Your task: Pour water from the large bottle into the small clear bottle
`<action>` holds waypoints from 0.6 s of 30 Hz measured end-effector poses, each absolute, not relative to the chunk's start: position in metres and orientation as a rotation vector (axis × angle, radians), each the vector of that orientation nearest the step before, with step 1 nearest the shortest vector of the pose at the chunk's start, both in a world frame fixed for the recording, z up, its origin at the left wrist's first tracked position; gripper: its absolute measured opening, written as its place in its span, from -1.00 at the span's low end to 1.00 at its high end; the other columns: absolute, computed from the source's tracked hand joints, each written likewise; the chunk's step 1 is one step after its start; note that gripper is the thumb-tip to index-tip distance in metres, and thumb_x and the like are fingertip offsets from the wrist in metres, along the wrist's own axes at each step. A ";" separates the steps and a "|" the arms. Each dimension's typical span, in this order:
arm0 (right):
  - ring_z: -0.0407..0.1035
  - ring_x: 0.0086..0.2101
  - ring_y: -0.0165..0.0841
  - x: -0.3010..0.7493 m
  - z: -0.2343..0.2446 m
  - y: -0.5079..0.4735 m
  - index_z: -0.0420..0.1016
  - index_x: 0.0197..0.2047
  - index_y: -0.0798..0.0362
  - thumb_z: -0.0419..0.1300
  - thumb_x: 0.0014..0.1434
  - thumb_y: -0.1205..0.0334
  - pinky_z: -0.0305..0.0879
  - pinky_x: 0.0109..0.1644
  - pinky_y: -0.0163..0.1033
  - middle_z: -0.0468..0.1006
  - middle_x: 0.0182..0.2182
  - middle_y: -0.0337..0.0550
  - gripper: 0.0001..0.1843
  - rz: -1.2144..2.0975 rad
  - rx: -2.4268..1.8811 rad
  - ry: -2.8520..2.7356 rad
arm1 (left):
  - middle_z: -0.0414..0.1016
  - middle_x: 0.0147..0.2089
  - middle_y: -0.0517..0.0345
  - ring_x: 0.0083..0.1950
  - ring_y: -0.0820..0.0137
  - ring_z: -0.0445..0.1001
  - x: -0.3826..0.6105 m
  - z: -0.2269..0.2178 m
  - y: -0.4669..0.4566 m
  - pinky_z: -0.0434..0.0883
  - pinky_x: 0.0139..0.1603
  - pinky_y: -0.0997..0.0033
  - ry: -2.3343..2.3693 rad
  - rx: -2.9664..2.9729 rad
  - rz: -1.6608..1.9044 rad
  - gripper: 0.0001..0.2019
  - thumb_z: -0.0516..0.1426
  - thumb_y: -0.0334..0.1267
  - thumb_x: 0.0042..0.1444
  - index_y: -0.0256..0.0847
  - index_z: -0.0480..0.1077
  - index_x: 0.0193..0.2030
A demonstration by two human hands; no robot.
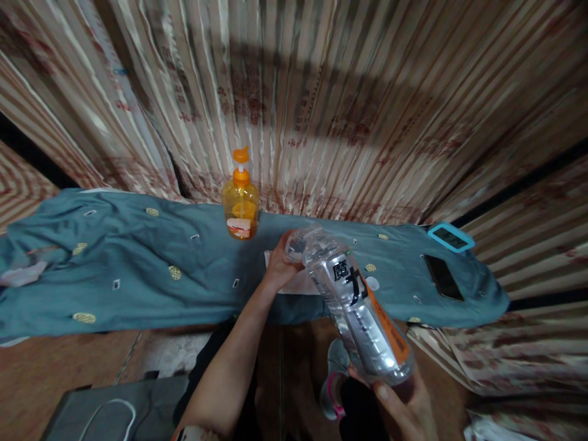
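Note:
My left hand [279,264] is closed around a small clear plastic cup [294,246] over the cloth-covered table. A large clear plastic bottle [356,306] with a silver and orange label leans over, its mouth at the cup. My right hand [404,404] grips this bottle near its base. Whether any liquid is inside the bottle or cup, I cannot tell. Under the cup lies a pale pinkish sheet [301,285], partly hidden by my left hand and the bottle. A round white cap-like disc [372,283] rests just right of the bottle.
An orange pump bottle [241,208] stands at the back of the blue-green cloth [142,269]. At the right end are a blue-framed digital clock [451,237] and a dark phone [443,277]. Striped curtains [294,110] hang behind. A grey case [114,410] with a white cable sits lower left.

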State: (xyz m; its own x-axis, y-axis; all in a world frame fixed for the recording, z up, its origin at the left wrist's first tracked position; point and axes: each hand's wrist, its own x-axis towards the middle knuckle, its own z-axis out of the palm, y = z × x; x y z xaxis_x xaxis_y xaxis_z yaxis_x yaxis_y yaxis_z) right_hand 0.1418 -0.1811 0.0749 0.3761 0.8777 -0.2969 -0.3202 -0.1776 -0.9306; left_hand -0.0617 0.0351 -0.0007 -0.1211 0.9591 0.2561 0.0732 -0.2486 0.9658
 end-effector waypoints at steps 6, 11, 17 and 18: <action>0.74 -0.30 -0.21 0.142 0.075 -0.182 0.47 0.22 -0.04 0.72 -0.18 -0.15 0.67 -0.09 -0.27 0.82 -0.12 -0.08 -0.03 1.219 -1.387 -0.505 | 0.69 0.20 0.00 0.25 0.05 0.66 -0.062 0.004 0.033 0.52 0.41 -0.05 1.224 1.352 1.449 -0.23 0.44 -0.39 -0.20 -0.15 0.41 0.25; 0.75 -0.21 -0.23 0.140 0.071 -0.180 0.53 0.12 -0.06 0.74 -0.19 -0.09 0.64 -0.20 -0.40 0.82 -0.11 -0.15 -0.13 1.177 -1.325 -0.502 | 0.68 0.23 -0.01 0.29 0.07 0.64 -0.062 0.006 0.032 0.48 0.45 0.00 1.226 1.368 1.473 -0.24 0.43 -0.41 -0.19 -0.14 0.42 0.24; 0.73 -0.26 -0.29 0.139 0.070 -0.179 0.60 0.07 -0.08 0.76 -0.23 -0.08 0.69 -0.16 -0.39 0.82 -0.13 -0.23 -0.17 1.142 -1.291 -0.516 | 0.69 0.21 0.01 0.28 0.08 0.65 -0.063 0.004 0.033 0.49 0.44 0.02 1.230 1.380 1.448 -0.23 0.44 -0.41 -0.18 -0.15 0.42 0.26; 0.73 -0.23 -0.29 0.139 0.070 -0.179 0.61 0.07 -0.07 0.77 -0.25 -0.07 0.68 -0.15 -0.41 0.81 -0.10 -0.22 -0.17 1.135 -1.290 -0.507 | 0.69 0.22 0.01 0.28 0.08 0.65 -0.062 0.003 0.034 0.49 0.44 0.02 1.227 1.379 1.451 -0.22 0.44 -0.42 -0.17 -0.15 0.41 0.27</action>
State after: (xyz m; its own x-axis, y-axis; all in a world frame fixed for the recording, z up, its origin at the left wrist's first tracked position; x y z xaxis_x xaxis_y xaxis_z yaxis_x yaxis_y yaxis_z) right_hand 0.1387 -0.1787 0.0704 0.4128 0.8666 -0.2803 -0.3698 -0.1218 -0.9211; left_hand -0.0622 0.0336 0.0033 -0.1141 0.9629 0.2447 0.0815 -0.2364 0.9682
